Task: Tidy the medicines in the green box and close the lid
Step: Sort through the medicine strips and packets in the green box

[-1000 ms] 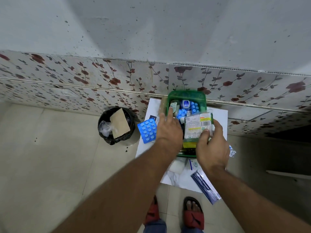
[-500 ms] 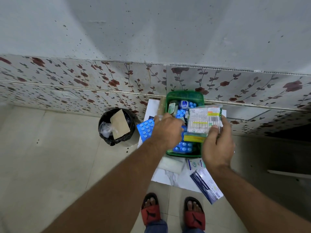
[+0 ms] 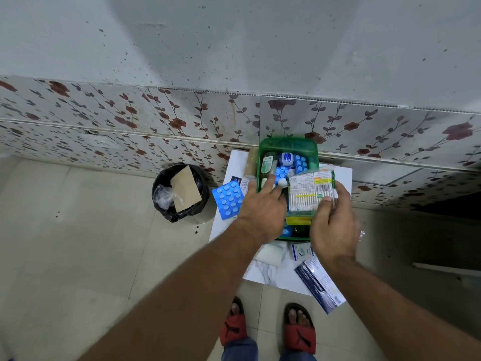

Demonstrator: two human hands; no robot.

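from the head view, the green box (image 3: 287,148) sits open on a small white marble-patterned table (image 3: 270,272) pushed against the wall, crowded with blue blister strips and small bottles. the right hand (image 3: 334,225) grasps a white printed medicine pack (image 3: 309,191) by its near edge, holding it over the box's right side; the left hand (image 3: 263,207) reaches into the box with fingers spread among the contents, and whether it grips anything cannot be told. the likely trouble is crowding: the pack may ride above the rim and keep the lid from shutting, or the reaching hand may nudge the blue blister sheet (image 3: 229,200) overhanging the table's left edge onto the floor. a dressing packet (image 3: 320,285) also hangs off the near corner. the floor is pale tile, the wall floral-tiled below grey plaster, and a black-lined bin (image 3: 181,192) stands left of the table.
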